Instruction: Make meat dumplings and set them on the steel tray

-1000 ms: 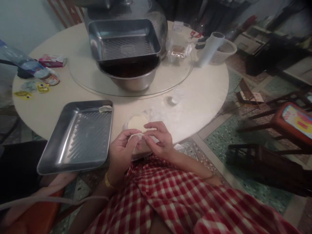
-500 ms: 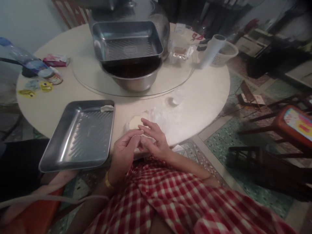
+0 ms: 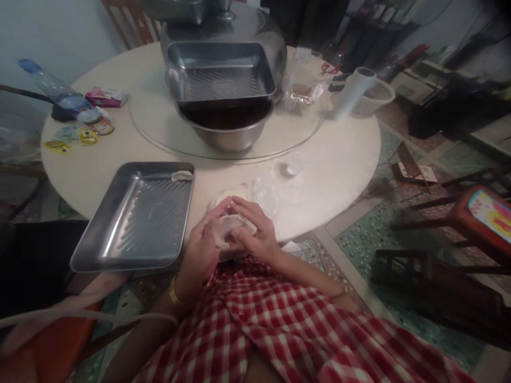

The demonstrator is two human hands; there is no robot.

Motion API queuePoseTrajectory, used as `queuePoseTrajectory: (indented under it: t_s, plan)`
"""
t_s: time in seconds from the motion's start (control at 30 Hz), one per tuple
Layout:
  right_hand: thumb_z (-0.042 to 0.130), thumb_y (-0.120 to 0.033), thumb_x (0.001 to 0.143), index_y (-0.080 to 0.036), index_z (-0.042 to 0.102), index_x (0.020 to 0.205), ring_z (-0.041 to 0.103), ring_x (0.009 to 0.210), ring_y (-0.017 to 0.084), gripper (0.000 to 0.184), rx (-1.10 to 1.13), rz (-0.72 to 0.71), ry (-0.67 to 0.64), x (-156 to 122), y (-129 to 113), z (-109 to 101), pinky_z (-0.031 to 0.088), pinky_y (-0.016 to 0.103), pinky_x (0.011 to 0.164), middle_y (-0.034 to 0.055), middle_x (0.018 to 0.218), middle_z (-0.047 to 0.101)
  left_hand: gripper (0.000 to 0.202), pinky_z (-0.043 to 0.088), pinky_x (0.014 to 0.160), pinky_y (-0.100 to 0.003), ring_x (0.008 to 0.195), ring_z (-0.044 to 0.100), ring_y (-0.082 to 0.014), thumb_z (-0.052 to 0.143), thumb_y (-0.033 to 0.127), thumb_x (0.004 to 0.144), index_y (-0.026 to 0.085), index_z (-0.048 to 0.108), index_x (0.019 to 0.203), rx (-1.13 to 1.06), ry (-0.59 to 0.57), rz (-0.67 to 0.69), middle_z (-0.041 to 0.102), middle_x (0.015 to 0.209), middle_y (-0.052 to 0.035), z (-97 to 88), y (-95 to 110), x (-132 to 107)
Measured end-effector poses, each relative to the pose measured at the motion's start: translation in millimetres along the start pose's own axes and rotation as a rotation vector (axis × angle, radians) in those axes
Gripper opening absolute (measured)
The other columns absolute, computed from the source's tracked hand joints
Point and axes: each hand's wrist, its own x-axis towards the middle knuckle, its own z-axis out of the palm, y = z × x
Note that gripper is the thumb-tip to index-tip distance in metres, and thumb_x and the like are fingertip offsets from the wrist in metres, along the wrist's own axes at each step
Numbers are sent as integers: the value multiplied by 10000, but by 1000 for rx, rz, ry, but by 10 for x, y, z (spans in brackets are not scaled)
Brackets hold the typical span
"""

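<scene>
Both my hands meet at the near edge of the round table [image 3: 335, 159], closed around a pale dumpling wrapper [image 3: 228, 226]. My left hand [image 3: 202, 250] cups it from the left; my right hand [image 3: 255, 229] pinches it from the right, fingers curled over its top. Just beyond my fingers lies a stack of round wrappers [image 3: 231, 192] on the floured tabletop. A steel tray [image 3: 136, 218] sits left of my hands, with one folded dumpling [image 3: 181, 175] at its far right corner.
A glass turntable [image 3: 155, 125] carries a steel bowl [image 3: 229, 135] topped by a second steel tray [image 3: 219, 74]. A small clear cup [image 3: 293, 165], a white roll [image 3: 351, 93], a white basket [image 3: 375, 96], a plastic bottle [image 3: 59, 90] and sachets [image 3: 80, 135] lie around. Wooden stools [image 3: 459, 223] stand at right.
My hands have closed together around the wrapper, which now shows between my fingers. The view has shifted, so the table and trays sit a little further right.
</scene>
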Motion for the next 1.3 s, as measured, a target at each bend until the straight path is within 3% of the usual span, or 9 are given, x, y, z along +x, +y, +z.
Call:
queuePoseTrajectory:
  t_s: [0.17, 0.33, 0.47, 0.6, 0.77, 0.93, 1.07, 1.17, 1.3]
  plan:
    - [628, -391, 864, -321, 693, 1132, 564, 1241, 209, 285, 130, 178, -35, 11, -57, 30, 488, 423, 1042, 25, 1323, 613, 726, 441, 411, -232, 439, 502, -89, 511, 677, 813, 200, 537, 1360, -16, -109, -88, 710, 864, -39, -44, 55, -19]
    - [656, -419, 841, -345, 751, 971, 553, 1254, 235, 178, 228, 269, -92, 18, -103, 68, 479, 472, 1064, -17, 1319, 610, 810, 455, 402, -234, 434, 519, -83, 575, 669, 778, 254, 406, 1452, -33, -148, -140, 722, 1031, -63, -34, 112, -70]
    - [673, -386, 836, -336, 761, 944, 588, 1200, 209, 148, 270, 298, 2, 32, -126, 71, 496, 442, 1048, -18, 1330, 610, 675, 508, 457, -233, 560, 601, -116, 568, 610, 825, 262, 488, 1398, -40, -124, -125, 710, 1082, -70, -34, 134, -89]
    - [670, -351, 840, -304, 763, 937, 652, 1097, 179, 142, 323, 308, 122, 69, -141, 93, 556, 373, 952, 13, 1282, 650, 528, 539, 587, -189, 789, 658, -141, 749, 422, 752, 243, 648, 1238, 10, -129, -33, 704, 1125, -59, -99, 26, -92]
    - [669, -344, 839, -288, 735, 1059, 634, 1157, 190, 236, 266, 272, 41, 74, -150, 159, 542, 351, 972, 48, 1308, 637, 436, 541, 637, -192, 747, 663, -127, 734, 407, 766, 188, 715, 1143, 58, -2, 64, 742, 1014, -67, -201, -80, -58]
    - [613, -387, 874, -283, 727, 1079, 603, 1212, 190, 256, 272, 248, 8, 54, -114, 263, 511, 365, 1019, 52, 1305, 640, 448, 548, 639, -223, 724, 662, -134, 734, 420, 748, 165, 724, 1116, 25, 22, 104, 740, 1042, -80, -218, -61, -44]
    - [599, -405, 878, -261, 728, 1072, 587, 1238, 193, 274, 318, 282, 5, 64, -71, 406, 495, 372, 1039, 70, 1299, 643, 390, 519, 623, -214, 645, 624, -111, 756, 365, 715, 160, 740, 1046, 54, 56, 126, 750, 891, -55, -246, -28, -39]
    - [603, -436, 869, -256, 693, 1151, 556, 1276, 196, 346, 316, 296, -53, 81, -74, 497, 474, 370, 1064, 77, 1359, 598, 329, 505, 617, -212, 646, 620, -113, 778, 339, 679, 144, 744, 941, 22, 80, 87, 737, 817, -47, -375, 80, -21]
    - [603, -392, 880, -266, 648, 1226, 492, 1338, 196, 371, 279, 235, -90, 110, -97, 462, 395, 398, 1134, 77, 1411, 551, 227, 507, 600, -204, 603, 608, -95, 777, 258, 663, 135, 711, 843, 10, 159, 38, 710, 768, -30, -743, 353, 158]
